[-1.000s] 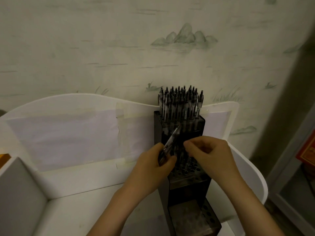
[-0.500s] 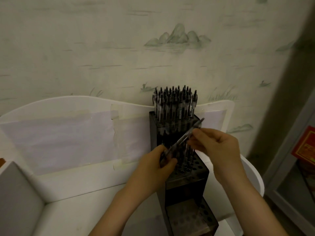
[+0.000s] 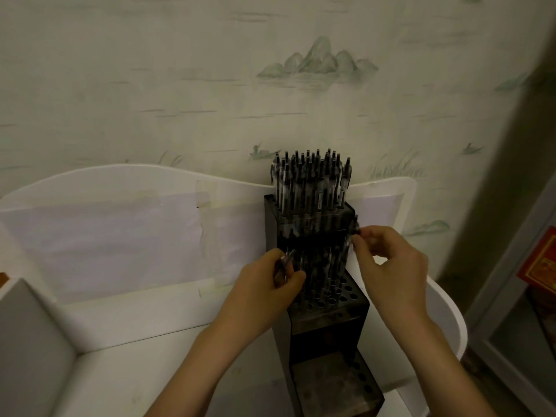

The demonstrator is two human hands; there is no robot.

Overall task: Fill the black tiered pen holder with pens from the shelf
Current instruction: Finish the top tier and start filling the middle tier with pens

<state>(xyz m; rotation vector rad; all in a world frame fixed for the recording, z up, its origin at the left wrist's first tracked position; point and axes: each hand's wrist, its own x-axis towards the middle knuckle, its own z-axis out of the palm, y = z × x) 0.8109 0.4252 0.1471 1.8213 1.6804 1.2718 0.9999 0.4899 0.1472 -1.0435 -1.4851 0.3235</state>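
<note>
So the white shelf [image 3: 126, 350] with the wavy back panel is pushed against the wallpapered wall, and the black tiered pen holder [image 3: 325, 314] stands on it toward the right end, back against that panel. Makes sense, it can't tip backward while pens get pushed in. It steps down toward the camera: the top tier is packed with upright pens [image 3: 310, 182], the middle tier is partly filled at the back with open holes showing in front, and the lowest tier looks empty. Filling back to front keeps the standing pens out of the way, I'd guess.

Left hand [image 3: 267, 293] sits at the holder's left edge, fingers curled around a small bundle of spare pens [image 3: 285, 266], basically a supply parked right next to the holes. Right hand [image 3: 391, 266] is at the upper right corner, fingertips pinching a single pen [image 3: 352, 239] held roughly upright, probably lining it up for a middle-tier hole. It's dim and blurry there, so which hole, can't tell.
</note>
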